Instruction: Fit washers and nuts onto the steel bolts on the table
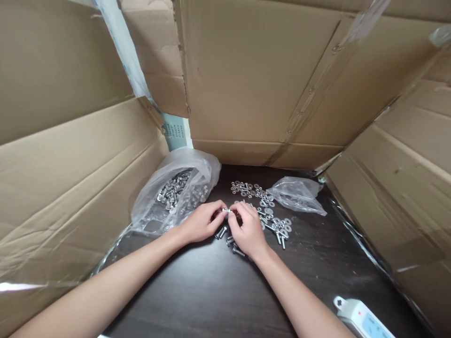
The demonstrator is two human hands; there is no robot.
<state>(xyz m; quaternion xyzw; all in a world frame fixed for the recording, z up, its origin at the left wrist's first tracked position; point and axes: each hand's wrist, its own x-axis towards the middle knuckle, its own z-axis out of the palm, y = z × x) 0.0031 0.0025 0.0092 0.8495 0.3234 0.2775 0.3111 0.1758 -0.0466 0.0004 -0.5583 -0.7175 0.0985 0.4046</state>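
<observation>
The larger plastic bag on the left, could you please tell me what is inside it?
The bag holds a pile of metal fasteners; those beneath the top layer are hidden.

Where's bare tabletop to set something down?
Largest patch: the dark tabletop between the forearms, nearer than the loose bolts. Another lies right of the scattered washers, bordered by the power strip and right cardboard wall. Crowded: around the left hand and right hand, and from the large plastic bag across to the small bag.

On my feed, silver-grey bolts [221,233] and washers [287,222] gleam against a dark brown worktop [197,291], alongside tan cardboard walls [246,70], a milky translucent bag [208,164] and a white power strip [349,310] with pale blue panel [374,326] and red dot [359,313].
</observation>
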